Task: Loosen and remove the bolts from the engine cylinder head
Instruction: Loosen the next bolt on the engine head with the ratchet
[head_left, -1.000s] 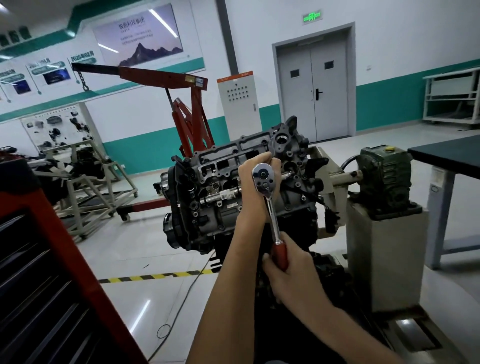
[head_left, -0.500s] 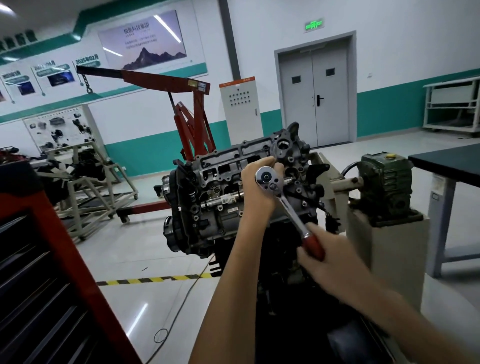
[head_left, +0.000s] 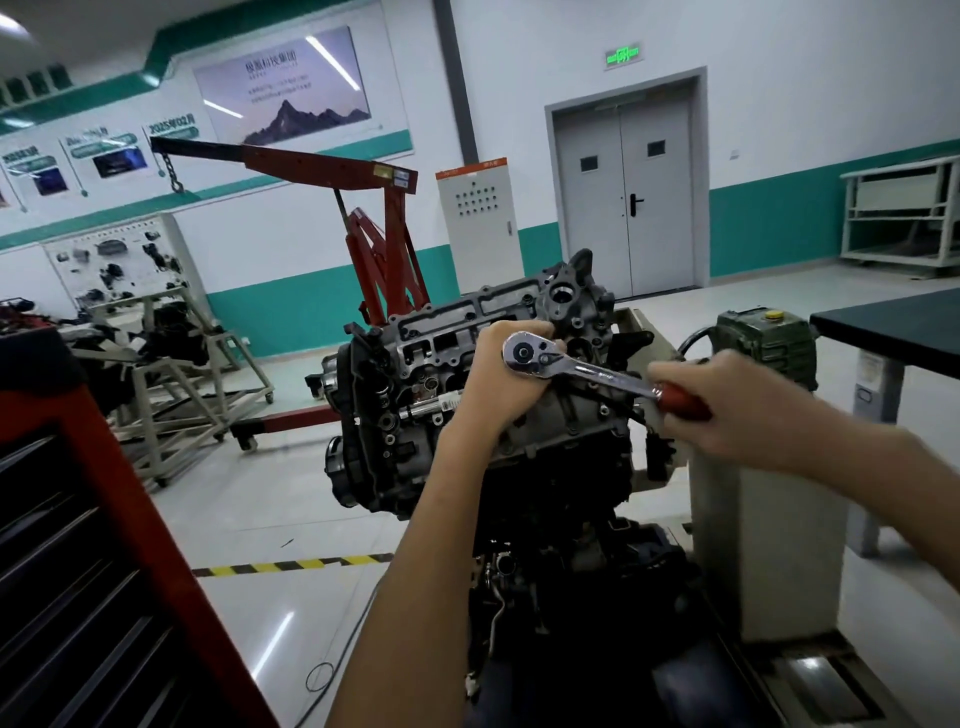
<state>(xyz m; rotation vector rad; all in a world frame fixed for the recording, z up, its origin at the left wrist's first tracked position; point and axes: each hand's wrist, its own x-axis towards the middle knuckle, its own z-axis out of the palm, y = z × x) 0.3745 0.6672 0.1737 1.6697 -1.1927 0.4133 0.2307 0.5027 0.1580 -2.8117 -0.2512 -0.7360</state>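
The grey engine cylinder head (head_left: 447, 338) sits tilted on a stand in the middle of the view, its bolt holes and cam bearings facing me. A chrome ratchet wrench (head_left: 587, 370) with a red handle lies across its right part, head on the left, handle pointing right and slightly down. My left hand (head_left: 498, 379) wraps around the ratchet head from behind and holds it against the cylinder head. My right hand (head_left: 727, 410) grips the red handle. The socket and the bolt under it are hidden by my left hand.
A red tool cabinet (head_left: 104, 571) stands close at the lower left. A red engine crane (head_left: 363, 218) is behind the engine. A green gearbox (head_left: 763, 343) on a grey pedestal sits at the right, beside a dark table (head_left: 893, 322). Yellow-black tape (head_left: 291, 565) marks the floor.
My right hand has swung the ratchet handle counter-clockwise, from pointing straight down to pointing right. My left hand stayed on the ratchet head.
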